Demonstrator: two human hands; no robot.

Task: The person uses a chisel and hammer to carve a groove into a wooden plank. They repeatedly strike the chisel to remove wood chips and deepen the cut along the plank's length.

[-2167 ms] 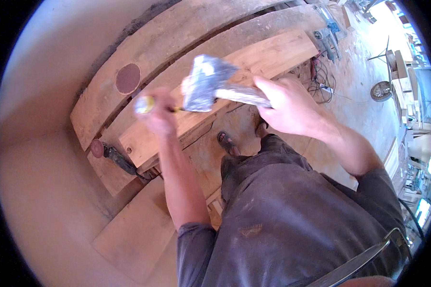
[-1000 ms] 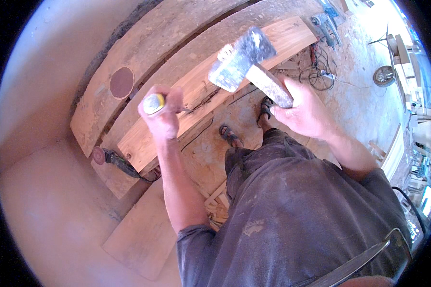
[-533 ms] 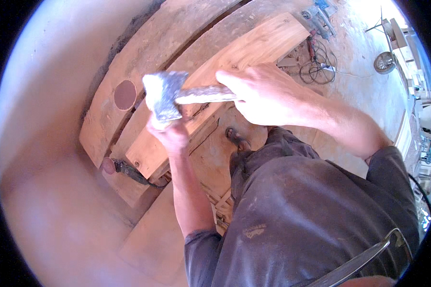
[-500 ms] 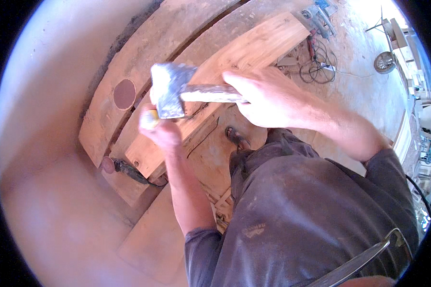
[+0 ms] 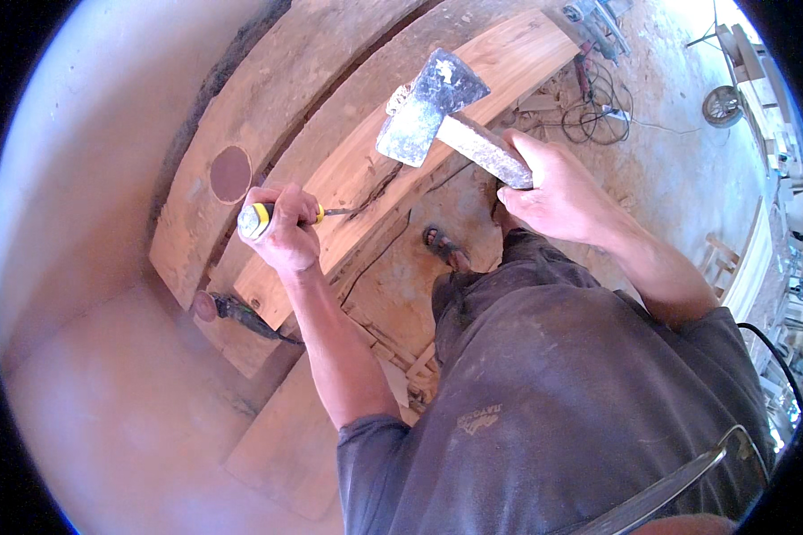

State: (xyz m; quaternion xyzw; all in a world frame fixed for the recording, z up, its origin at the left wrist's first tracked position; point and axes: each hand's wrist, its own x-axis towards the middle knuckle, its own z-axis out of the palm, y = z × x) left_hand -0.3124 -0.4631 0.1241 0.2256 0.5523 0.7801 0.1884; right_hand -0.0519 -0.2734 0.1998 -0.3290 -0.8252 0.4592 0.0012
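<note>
My left hand (image 5: 287,234) is closed around the yellow and black handle of a chisel (image 5: 257,220). The thin blade reaches right, its tip by a dark crack (image 5: 379,192) in a thick, light wooden board (image 5: 517,67). In my right hand (image 5: 558,189) is a hatchet (image 5: 430,109), gripped by its pale, worn handle. The scuffed grey hatchet head hangs over the board, up and right of the chisel and apart from it. My fingers hide part of each handle.
A brown sanding disc (image 5: 231,174) lies on the larger slabs beneath the board, near the wall (image 5: 89,205). An angle grinder (image 5: 245,316) rests at the board's near end. Far right are blue power tools (image 5: 598,25), tangled cable (image 5: 589,120) and a wheel (image 5: 721,106). My sandalled foot (image 5: 442,242) stands beside the board.
My right hand has drawn the hatchet away from the chisel's butt end, up and to the right. The chisel handle and blade now show; my left hand has shifted slightly left.
</note>
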